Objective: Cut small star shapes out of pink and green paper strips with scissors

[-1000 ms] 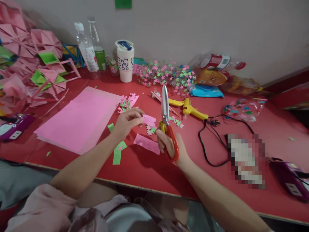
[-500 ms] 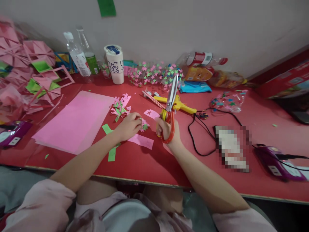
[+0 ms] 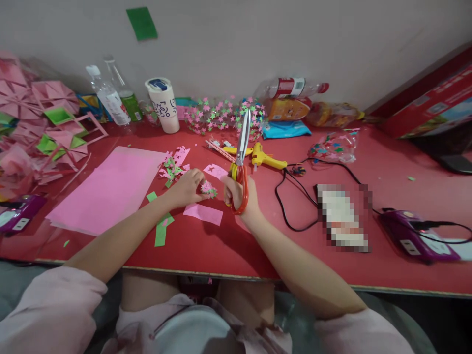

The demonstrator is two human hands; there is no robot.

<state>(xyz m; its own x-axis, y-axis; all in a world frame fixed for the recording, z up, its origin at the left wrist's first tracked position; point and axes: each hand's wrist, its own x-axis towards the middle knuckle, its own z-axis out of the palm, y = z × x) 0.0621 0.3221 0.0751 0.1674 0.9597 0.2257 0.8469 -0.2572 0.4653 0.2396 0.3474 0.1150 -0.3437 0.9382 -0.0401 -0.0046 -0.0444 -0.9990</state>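
My right hand (image 3: 245,196) grips a pair of scissors (image 3: 242,147) by red and yellow handles, the silver blades together and pointing away from me. My left hand (image 3: 188,188) is curled, its fingers and thumb around a small heap of pink and green paper stars (image 3: 209,189). Behind it lies a pile of cut pink and green scraps (image 3: 173,166). A pink strip with a star-shaped hole (image 3: 215,171) rests between the hands, farther back. Closer to me are a plain pink strip (image 3: 203,214) and a green strip (image 3: 160,233).
Pink sheets (image 3: 106,189) lie on the left, beside folded paper decorations (image 3: 55,98). A white tumbler (image 3: 162,105) and bottles stand along the wall. Behind the scissors are clear bottles of stars (image 3: 221,118) and a yellow glue gun (image 3: 265,157). Its black cord (image 3: 280,201) loops rightward.
The whole view has shifted, so most things appear farther left. My left fingers have drawn back slightly, showing more of the star heap. The scissors are still in my right hand.
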